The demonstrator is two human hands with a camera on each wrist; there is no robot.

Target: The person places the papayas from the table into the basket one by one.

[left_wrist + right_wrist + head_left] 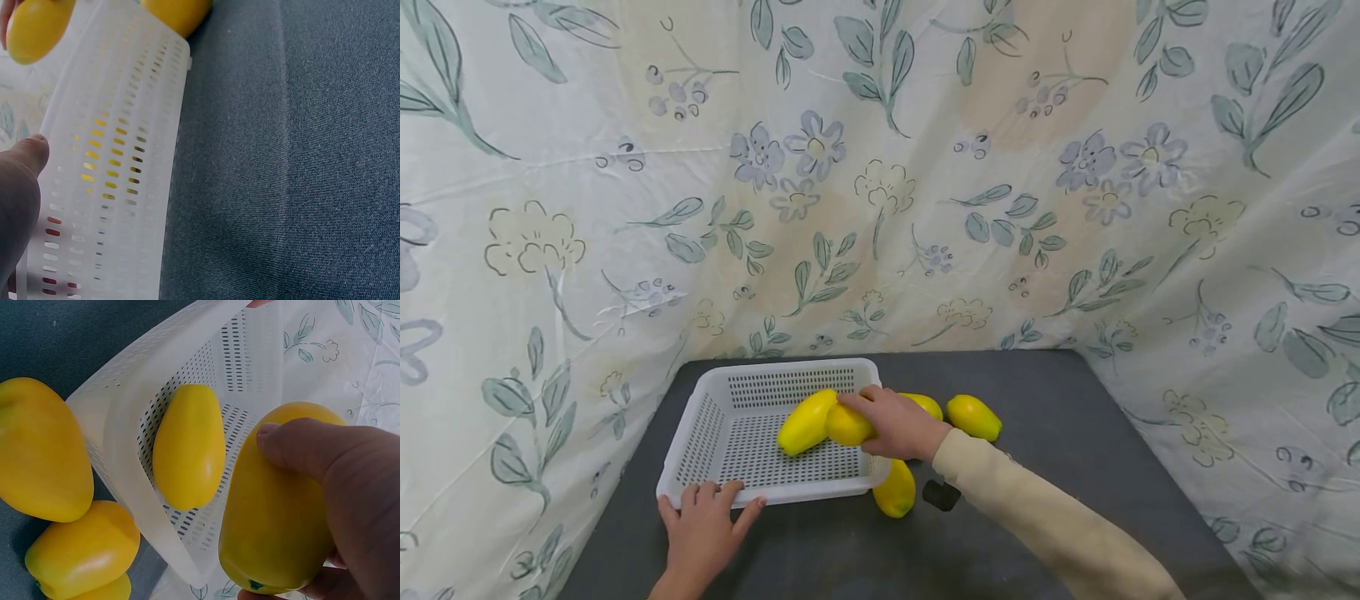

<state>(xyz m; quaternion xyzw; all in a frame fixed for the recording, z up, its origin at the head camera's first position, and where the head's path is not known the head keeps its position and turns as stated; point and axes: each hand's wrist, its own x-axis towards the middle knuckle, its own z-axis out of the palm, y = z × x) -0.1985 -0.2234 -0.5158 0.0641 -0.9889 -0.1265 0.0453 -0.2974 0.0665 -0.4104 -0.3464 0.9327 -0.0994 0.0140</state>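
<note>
Over the right end of a white perforated plastic basket (775, 493), my right hand (906, 427) grips a yellow papaya (275, 512). The thumb presses on its upper side and the other fingers pass beneath it. Inside the basket, toward its right half, lies another papaya (805, 425). My left hand (702, 533) holds the basket's near left rim. In the left wrist view, its thumb (31, 153) lies at the rim on the outer wall, and parts of the fingers show through the slots.
Beside the basket's right end, a papaya (895, 492) lies close to the near corner. Two more, one papaya (922, 404) partly behind my right hand and another papaya (973, 417) farther right, lie on the dark table (1045, 375). A floral cloth (880, 208) hangs behind.
</note>
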